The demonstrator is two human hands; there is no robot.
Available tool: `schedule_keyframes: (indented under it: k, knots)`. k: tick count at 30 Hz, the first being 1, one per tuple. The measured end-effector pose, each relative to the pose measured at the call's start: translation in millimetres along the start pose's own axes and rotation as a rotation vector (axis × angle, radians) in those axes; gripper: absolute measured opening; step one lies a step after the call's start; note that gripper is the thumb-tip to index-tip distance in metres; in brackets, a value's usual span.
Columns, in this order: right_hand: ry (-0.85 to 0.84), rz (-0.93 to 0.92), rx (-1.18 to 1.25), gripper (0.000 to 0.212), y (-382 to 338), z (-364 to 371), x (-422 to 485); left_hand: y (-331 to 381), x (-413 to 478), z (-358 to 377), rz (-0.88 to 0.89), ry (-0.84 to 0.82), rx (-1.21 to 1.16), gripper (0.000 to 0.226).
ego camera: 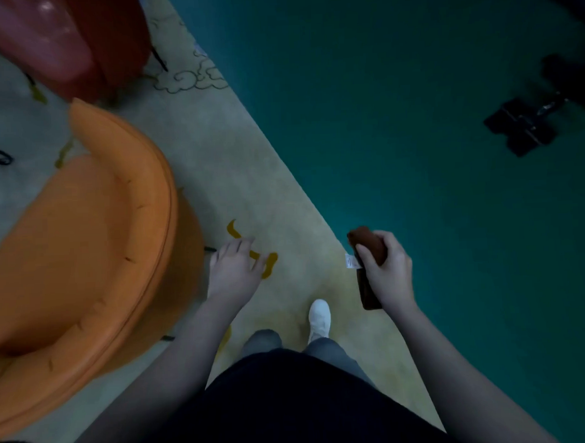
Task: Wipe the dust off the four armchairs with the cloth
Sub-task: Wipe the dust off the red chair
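Note:
An orange armchair [86, 248] with a curved back fills the left side, seen from above. A red armchair [79, 40] stands behind it at the top left. My right hand [389, 267] grips a folded brown cloth [368, 243] with a small white tag, held over the rug's edge to the right of the orange chair. My left hand [234, 266] hangs free with relaxed fingers, just right of the orange chair's back and not touching it.
A pale rug [249, 163] with yellow and dark line patterns lies under the chairs; teal floor [413, 117] spreads to the right. A dark wheeled base [526, 123] stands at the far right. My white shoe [319, 316] is on the rug below.

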State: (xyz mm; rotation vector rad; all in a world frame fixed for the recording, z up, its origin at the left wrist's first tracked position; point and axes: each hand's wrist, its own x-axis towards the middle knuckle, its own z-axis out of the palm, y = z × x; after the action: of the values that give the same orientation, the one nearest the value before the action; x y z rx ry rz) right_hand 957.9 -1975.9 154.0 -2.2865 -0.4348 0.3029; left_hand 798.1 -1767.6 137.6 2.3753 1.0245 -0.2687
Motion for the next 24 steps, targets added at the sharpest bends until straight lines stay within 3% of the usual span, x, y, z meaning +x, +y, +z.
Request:
schedule_keyframes:
  k: [11, 18, 24]
  knots:
    - [-0.133, -0.148, -0.005, 0.023, 24, -47, 129, 99, 56, -4, -0.118, 0.069, -0.030, 0.052]
    - [-0.233, -0.181, 0.017, 0.024, 5, -23, 172, 97, 79, -10, -0.195, 0.071, -0.076, 0.051]
    - [-0.220, -0.222, 0.024, 0.023, -30, 7, 233, 83, 137, -33, -0.248, 0.103, -0.063, 0.051]
